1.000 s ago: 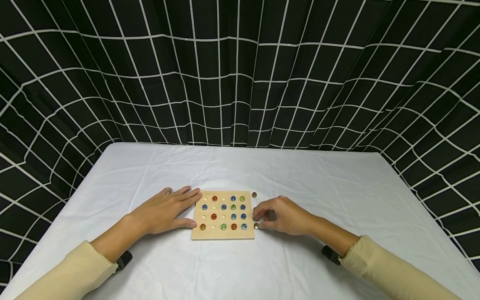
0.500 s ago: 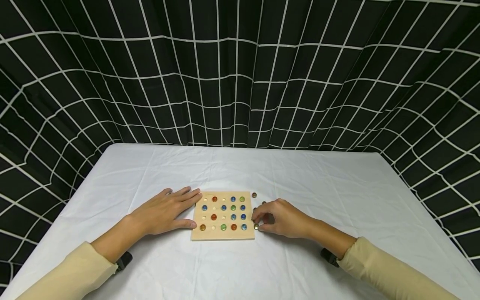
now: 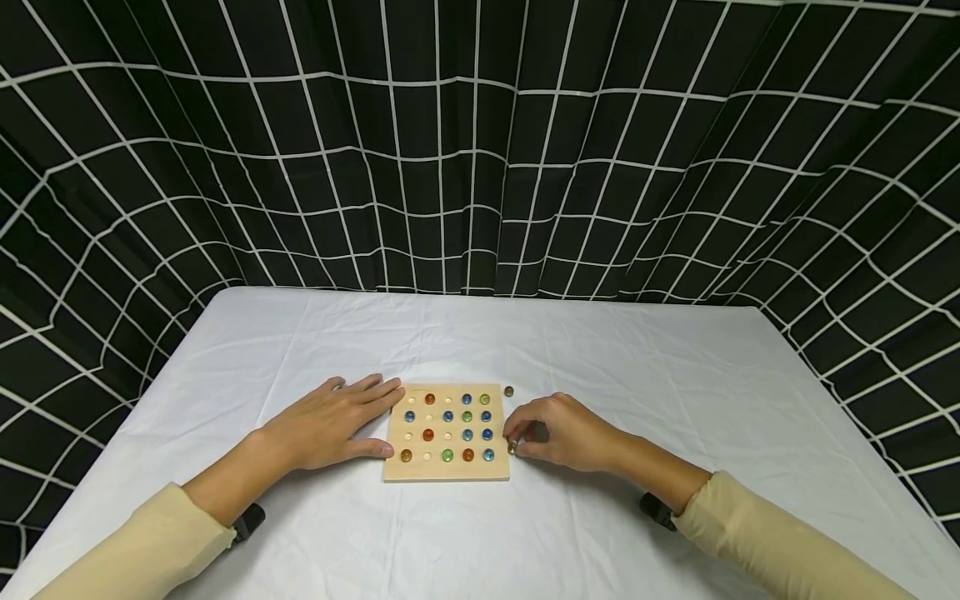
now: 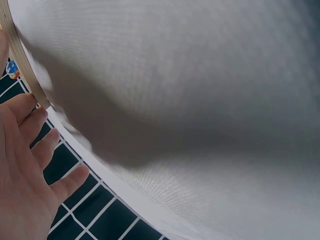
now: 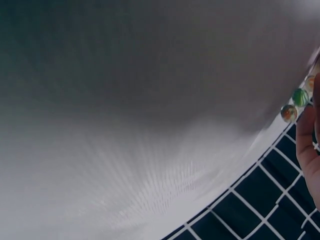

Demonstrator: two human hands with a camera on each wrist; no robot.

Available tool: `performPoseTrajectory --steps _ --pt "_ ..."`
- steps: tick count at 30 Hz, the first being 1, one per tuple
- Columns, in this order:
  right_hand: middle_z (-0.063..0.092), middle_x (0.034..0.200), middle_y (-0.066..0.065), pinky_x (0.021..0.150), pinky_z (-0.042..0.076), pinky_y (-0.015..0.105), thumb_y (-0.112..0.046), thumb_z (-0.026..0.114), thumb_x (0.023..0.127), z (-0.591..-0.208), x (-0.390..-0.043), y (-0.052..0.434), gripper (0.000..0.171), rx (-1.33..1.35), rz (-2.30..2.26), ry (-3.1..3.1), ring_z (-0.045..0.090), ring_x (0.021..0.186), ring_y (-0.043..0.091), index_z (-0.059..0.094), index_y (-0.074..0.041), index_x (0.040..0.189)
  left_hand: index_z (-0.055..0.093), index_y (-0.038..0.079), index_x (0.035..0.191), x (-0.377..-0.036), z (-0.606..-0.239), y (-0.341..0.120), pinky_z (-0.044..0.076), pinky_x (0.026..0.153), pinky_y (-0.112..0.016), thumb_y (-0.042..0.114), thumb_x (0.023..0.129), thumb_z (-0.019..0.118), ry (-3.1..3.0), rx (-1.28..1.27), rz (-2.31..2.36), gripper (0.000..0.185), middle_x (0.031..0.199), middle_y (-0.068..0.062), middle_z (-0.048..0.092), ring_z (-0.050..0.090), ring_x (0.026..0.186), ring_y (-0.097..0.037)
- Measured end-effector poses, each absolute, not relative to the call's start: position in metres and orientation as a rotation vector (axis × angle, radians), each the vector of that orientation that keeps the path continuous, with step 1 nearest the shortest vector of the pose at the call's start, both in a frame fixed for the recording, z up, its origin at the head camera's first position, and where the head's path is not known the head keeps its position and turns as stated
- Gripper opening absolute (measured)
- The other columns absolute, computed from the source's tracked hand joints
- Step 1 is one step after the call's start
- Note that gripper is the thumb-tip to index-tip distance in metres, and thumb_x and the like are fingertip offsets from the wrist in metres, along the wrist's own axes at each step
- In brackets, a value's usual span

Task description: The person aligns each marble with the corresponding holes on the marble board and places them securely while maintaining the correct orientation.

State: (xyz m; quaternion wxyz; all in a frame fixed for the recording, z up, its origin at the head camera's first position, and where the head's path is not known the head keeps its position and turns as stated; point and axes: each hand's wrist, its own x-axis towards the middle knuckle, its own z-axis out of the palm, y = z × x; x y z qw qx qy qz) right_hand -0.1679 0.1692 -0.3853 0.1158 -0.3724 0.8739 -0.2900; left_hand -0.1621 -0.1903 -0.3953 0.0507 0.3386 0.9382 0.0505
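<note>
A light wooden board (image 3: 447, 472) with rows of round hollows lies on the white cloth, many hollows holding coloured glass marbles. My left hand (image 3: 333, 423) rests along its left edge, fingers spread, fingertips and thumb on the rim. In the left wrist view the fingers (image 4: 45, 145) show beside the board's edge (image 4: 25, 60). Just off the board's right side, my right hand (image 3: 570, 433) pinches a brownish marble (image 3: 512, 447) between thumb and curled fingers. The right wrist view shows an orange-patterned marble (image 5: 289, 113) and a green-striped marble (image 5: 300, 97) near the fingers.
Another brownish marble (image 3: 509, 391) lies by the board's upper right corner. White cloth (image 3: 645, 367) covers the table around the board. A black curtain (image 3: 480, 167) with a white grid stands behind and at both sides.
The brownish marble by my right thumb has shifted slightly away from me, into the fingertips' pinch. My right hand dipped a little and rose again. The left hand and board have stayed put.
</note>
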Motion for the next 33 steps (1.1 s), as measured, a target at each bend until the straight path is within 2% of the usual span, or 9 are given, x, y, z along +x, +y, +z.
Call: performPoseTrajectory --steps 18,22,28,33 --pt "0.07 0.088 -0.013 0.071 0.053 0.027 -0.006 0.08 0.084 -0.378 -0.179 0.157 0.019 -1.105 -0.901 2.617 0.061 0.078 0.002 0.074 -0.015 0.101 0.033 0.019 0.157 -0.161 -0.396 -0.191 0.029 0.11 -0.063 0.073 0.093 0.042 2.856 1.016 0.152 0.085 0.161 0.001 0.032 0.031 0.147 -0.029" --pt "0.07 0.089 -0.013 0.07 0.053 0.029 -0.007 0.079 0.085 -0.377 -0.181 0.151 0.019 -1.127 -0.901 2.643 0.062 0.081 0.004 0.075 -0.013 0.102 0.032 0.018 0.157 -0.162 -0.396 -0.191 0.03 0.11 -0.063 0.072 0.093 0.043 2.857 1.022 0.154 0.085 0.161 0.0 0.032 0.031 0.147 -0.029" --pt "0.071 0.092 -0.009 0.077 0.053 0.035 -0.007 0.08 0.084 -0.377 -0.182 0.14 0.021 -1.182 -0.921 2.657 0.065 0.087 0.012 0.075 -0.012 0.104 0.033 0.018 0.157 -0.162 -0.396 -0.191 0.031 0.11 -0.062 0.071 0.093 0.044 2.86 1.023 0.153 0.084 0.16 0.0 0.033 0.031 0.147 -0.028" --pt "0.072 0.095 -0.007 0.075 0.053 0.032 -0.008 0.079 0.085 -0.377 -0.181 0.13 0.022 -1.187 -0.926 2.629 0.065 0.088 0.014 0.074 -0.01 0.106 0.033 0.018 0.157 -0.163 -0.396 -0.191 0.03 0.109 -0.062 0.073 0.093 0.042 2.852 1.025 0.154 0.085 0.161 0.0 0.033 0.031 0.147 -0.029"
